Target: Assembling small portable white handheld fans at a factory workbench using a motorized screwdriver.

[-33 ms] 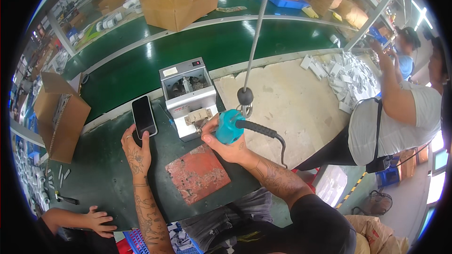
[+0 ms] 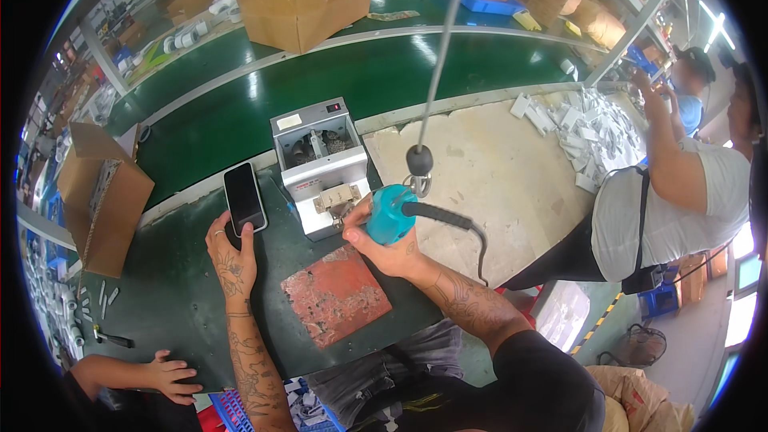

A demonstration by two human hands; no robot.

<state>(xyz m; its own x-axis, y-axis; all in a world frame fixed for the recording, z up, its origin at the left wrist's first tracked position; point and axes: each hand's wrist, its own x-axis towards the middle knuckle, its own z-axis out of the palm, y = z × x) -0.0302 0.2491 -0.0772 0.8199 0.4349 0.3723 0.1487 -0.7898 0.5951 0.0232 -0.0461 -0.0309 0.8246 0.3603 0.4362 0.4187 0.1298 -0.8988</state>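
Note:
My right hand (image 2: pixel 384 254) is wrapped round a teal electric screwdriver (image 2: pixel 392 214), which hangs by a metal ring under a thin suspension line (image 2: pixel 445 56). Its tip is hidden, close to the front of a grey screw feeder (image 2: pixel 324 164) with loose screws in its open hopper. My left hand (image 2: pixel 232 260) lies on the dark green tabletop with fingers apart, its thumb touching the lower edge of a phone (image 2: pixel 244 196) with a dark screen. Between my forearms a worn red pad (image 2: pixel 336 296) lies flat on the table.
At the left stand an open carton (image 2: pixel 104 204) and a small black-handled tool (image 2: pixel 114 340). Another person's hand (image 2: pixel 174 378) rests on the table's near left edge. Grey-white parts (image 2: pixel 588 132) are heaped at the right, beside a person in a light shirt (image 2: pixel 680 216). A green conveyor (image 2: pixel 320 84) runs behind.
The suspension line and its ring have swung slightly to the right. The other person's hand at the lower left has shifted a little. My own hands stay where they were.

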